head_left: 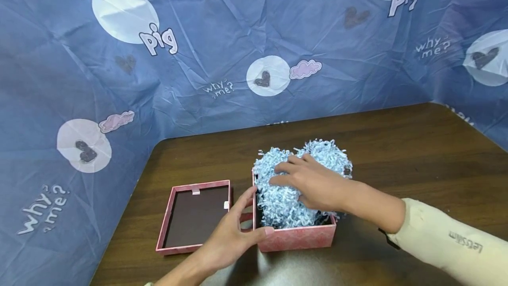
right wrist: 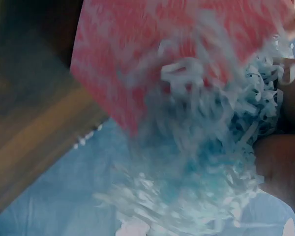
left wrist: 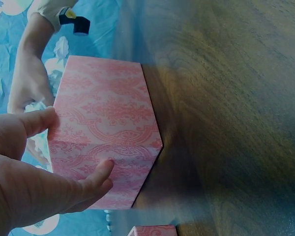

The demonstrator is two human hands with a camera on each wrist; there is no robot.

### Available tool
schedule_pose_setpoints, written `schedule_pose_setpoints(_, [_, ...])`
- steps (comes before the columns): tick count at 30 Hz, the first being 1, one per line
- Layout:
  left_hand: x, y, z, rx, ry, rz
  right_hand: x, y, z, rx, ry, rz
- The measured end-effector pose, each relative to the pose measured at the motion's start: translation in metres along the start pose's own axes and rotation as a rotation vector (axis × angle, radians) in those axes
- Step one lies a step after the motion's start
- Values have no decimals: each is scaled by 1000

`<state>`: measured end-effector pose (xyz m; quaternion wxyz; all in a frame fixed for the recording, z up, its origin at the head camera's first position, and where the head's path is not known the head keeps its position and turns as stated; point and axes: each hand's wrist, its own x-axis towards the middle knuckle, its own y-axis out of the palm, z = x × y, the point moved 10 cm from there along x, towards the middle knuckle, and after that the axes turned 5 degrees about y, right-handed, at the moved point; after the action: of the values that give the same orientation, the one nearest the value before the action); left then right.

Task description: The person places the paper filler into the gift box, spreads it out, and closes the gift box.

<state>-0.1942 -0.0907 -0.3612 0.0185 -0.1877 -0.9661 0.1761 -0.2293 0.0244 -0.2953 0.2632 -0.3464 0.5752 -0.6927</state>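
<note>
A pink patterned box stands on the table, heaped with pale blue shredded paper that bulges above its rim and spills past the right side. My left hand steadies the box at its near left corner. Its thumb lies at the front rim, and its fingertips touch the outer left wall. From above, my right hand has its bent fingers in the shredded paper, gripping some of it. Strands of the shredded paper look blurred in the right wrist view. The paper hides part of the right fingertips.
Left of the box lies a shallow pink lid, its dark inside facing up. Brown wooden tabletop extends behind and to the right. A blue printed cloth hangs along the table's back and sides.
</note>
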Motion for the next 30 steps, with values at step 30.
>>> schedule_pose_setpoints(30, [1, 1, 2, 5, 17, 7, 6, 23, 17, 135, 88, 199])
